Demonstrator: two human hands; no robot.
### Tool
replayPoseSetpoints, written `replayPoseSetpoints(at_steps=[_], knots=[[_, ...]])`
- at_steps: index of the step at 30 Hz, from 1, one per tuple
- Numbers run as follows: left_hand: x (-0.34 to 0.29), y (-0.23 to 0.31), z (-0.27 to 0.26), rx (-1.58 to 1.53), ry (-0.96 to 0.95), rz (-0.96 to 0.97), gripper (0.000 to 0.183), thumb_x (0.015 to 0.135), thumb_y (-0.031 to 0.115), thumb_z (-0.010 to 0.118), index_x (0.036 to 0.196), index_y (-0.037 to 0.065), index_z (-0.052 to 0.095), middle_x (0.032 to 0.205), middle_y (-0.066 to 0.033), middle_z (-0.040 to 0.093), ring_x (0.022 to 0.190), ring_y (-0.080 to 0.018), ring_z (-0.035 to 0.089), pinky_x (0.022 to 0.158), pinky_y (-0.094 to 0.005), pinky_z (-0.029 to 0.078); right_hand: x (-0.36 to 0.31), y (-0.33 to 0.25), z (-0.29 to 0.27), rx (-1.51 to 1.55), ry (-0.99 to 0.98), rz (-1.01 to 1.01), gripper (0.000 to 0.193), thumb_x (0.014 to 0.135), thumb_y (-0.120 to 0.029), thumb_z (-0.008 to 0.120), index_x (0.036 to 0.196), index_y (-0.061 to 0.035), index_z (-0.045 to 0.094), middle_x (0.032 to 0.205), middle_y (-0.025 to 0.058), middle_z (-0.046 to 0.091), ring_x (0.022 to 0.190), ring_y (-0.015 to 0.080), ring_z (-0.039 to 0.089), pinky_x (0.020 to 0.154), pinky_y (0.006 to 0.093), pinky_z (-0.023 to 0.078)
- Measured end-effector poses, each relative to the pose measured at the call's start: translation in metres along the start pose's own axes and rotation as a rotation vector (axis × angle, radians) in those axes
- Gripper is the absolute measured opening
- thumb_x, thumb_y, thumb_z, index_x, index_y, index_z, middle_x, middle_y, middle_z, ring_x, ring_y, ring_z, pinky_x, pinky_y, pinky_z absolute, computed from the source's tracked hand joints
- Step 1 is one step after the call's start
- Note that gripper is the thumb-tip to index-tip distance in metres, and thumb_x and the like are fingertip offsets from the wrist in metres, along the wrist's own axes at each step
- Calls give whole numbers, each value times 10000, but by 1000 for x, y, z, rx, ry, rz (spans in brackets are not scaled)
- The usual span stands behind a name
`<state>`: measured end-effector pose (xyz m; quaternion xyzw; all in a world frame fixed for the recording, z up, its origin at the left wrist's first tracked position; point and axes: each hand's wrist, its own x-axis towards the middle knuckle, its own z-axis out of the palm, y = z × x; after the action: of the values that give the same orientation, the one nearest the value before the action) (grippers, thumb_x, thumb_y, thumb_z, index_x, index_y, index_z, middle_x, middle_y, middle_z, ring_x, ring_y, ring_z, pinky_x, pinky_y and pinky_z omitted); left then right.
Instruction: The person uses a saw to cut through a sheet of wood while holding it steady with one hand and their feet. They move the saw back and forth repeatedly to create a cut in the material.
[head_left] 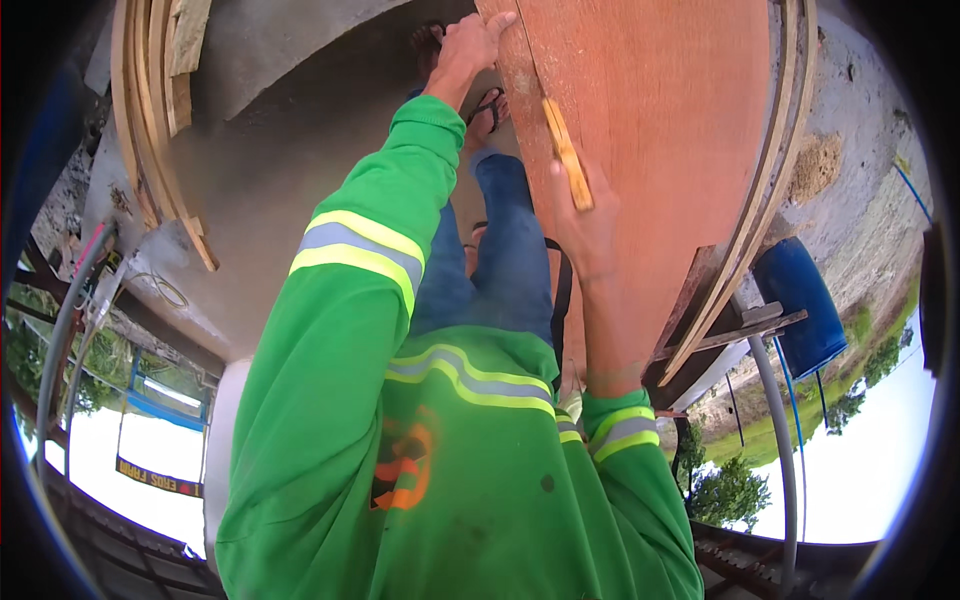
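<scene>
Green sleeves point(330, 330) extended, hands point(588, 230) on handle point(568, 155), board point(670, 150)

Open-sided woodworking area, identified by a broad reddish-brown wooden sheet point(690, 130): timber strips point(188, 40) lie to its left, long boards point(700, 330) along its right edge; a blue drum point(808, 275) and trees point(730, 495) stand farther right.

Green top point(480, 530) (reflective-striped), blue jeans point(510, 235)
</scene>
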<state>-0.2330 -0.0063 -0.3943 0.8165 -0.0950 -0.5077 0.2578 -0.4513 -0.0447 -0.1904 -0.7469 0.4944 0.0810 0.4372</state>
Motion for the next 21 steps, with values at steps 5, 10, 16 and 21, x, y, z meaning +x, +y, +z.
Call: replayPoseSetpoints(at_steps=[5,10,16,21], knots=[[9,-26,0,-38,189,1,717,953,658,526,1132,-20,677,869,-153,744,643,-229,728,706,-366,581,-198,16,-121,148,-125,218,438,928,-118,598,1319,77,573,1215,262,682,1136,348,684,972,422,532],[0,0,6,-2,169,22,760,955,668,515,1155,-53,649,891,-181,745,650,-243,730,724,-374,583,-32,45,-7,106,66,-154,317,939,-168,662,1195,18,654,713,154,634,553,204,619,512,358,476],[-9,2,-12,-71,122,-42,742,960,657,514,1220,-26,650,907,-167,751,639,-236,722,724,-369,582,-103,6,-65,3,-70,17,382,933,-150,657,1272,24,624,924,203,724,781,285,736,683,376,567],[-7,-13,-4,-72,134,-14,733,957,655,526,1225,-15,655,830,-137,734,619,-228,710,698,-358,580,-209,10,-122,27,-88,57,473,905,-82,629,1345,75,555,1183,252,699,1038,307,729,893,381,574]])
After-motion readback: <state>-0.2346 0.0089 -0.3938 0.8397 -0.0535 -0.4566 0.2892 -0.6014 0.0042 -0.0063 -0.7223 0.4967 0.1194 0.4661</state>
